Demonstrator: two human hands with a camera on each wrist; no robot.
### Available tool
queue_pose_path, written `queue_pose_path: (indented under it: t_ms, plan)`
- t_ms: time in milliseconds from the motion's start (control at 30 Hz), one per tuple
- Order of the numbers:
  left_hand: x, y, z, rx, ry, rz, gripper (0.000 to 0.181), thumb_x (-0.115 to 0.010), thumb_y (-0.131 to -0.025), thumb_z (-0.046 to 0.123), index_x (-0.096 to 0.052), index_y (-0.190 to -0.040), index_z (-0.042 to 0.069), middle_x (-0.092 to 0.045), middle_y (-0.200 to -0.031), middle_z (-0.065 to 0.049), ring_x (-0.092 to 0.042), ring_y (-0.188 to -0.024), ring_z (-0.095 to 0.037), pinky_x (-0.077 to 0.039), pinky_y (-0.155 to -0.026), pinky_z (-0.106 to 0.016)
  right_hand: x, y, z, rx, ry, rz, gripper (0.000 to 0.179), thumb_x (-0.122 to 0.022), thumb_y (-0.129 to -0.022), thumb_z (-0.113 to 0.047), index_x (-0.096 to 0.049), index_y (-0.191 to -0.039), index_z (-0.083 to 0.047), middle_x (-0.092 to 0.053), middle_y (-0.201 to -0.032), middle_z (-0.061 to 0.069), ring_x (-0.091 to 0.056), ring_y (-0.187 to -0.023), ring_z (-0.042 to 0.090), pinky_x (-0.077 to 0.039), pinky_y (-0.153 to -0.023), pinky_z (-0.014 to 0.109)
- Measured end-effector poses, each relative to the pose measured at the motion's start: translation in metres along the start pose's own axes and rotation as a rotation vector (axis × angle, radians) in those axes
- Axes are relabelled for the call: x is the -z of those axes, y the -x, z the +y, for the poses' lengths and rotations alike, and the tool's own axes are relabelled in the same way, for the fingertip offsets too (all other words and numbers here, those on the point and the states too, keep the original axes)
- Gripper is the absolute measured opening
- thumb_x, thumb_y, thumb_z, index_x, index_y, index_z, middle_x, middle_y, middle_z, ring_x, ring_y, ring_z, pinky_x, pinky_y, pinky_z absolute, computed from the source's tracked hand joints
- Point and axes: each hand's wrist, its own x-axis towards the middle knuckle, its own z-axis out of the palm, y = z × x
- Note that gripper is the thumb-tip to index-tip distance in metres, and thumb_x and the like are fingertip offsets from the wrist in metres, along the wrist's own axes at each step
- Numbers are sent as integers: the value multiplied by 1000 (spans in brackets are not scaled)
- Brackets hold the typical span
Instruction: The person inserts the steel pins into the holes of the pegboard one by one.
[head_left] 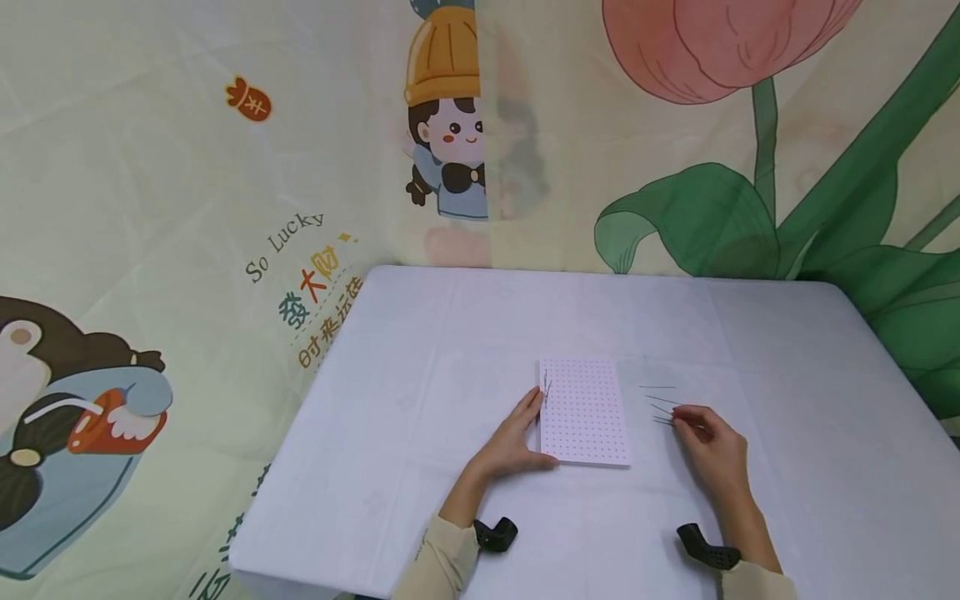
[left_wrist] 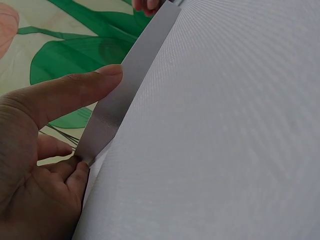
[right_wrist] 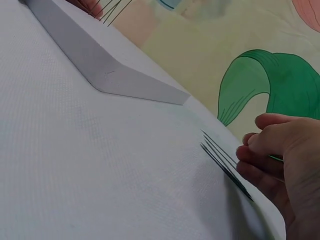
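Note:
A white pegboard (head_left: 585, 412) with rows of small holes lies flat on the table. My left hand (head_left: 513, 442) rests at its near left corner, fingers along the left side and thumb (left_wrist: 107, 75) against the front side. Several thin dark sticks (head_left: 547, 387) stand in holes near the board's left edge, close to the left fingertips. To the right of the board, my right hand (head_left: 708, 442) pinches a thin stick between thumb and fingertips, mostly hidden by the fingers. Several more thin dark sticks (right_wrist: 225, 167) lie beside those fingertips.
A white cloth covers the table (head_left: 375, 417), which meets printed curtains (head_left: 540, 242) at its back edge. Each wrist wears a black camera mount, the left one (head_left: 497, 535) in front of the board and the right one (head_left: 705, 548) near the table's front.

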Motion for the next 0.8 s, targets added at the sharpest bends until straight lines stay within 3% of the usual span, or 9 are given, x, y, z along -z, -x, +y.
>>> queue_pose_path:
  t_ms: [400,633,800]
  plan:
    - [0,0,1,4,14,-2,110,-83,-65,32,-15,-148,6,-7,-154,-6,-8,-139,-19,-19,-110,-38,4,0,5,39,3,33,16,-69,-77,6,-66,-91,-2,-67,-88,7,-51,-81,-10,-37,-74,4]
    - [0,0,0,2,10,0,110,-83,-65,33,-15,-148,6,-8,-154,-6,-9,-139,-19,-19,-110,-38,5,2,8,8,107,-16,16,-72,-78,-3,-69,-93,-5,-66,-92,6,-58,-87,16,-36,-77,8]
    - [0,0,0,-2,3,-4,110,-83,-65,33,-15,-148,6,-7,-154,-7,-8,-139,-19,-19,-110,-38,4,2,9,-16,129,-56,17,-72,-79,-8,-69,-95,-5,-65,-94,8,-58,-91,24,-42,-81,26]
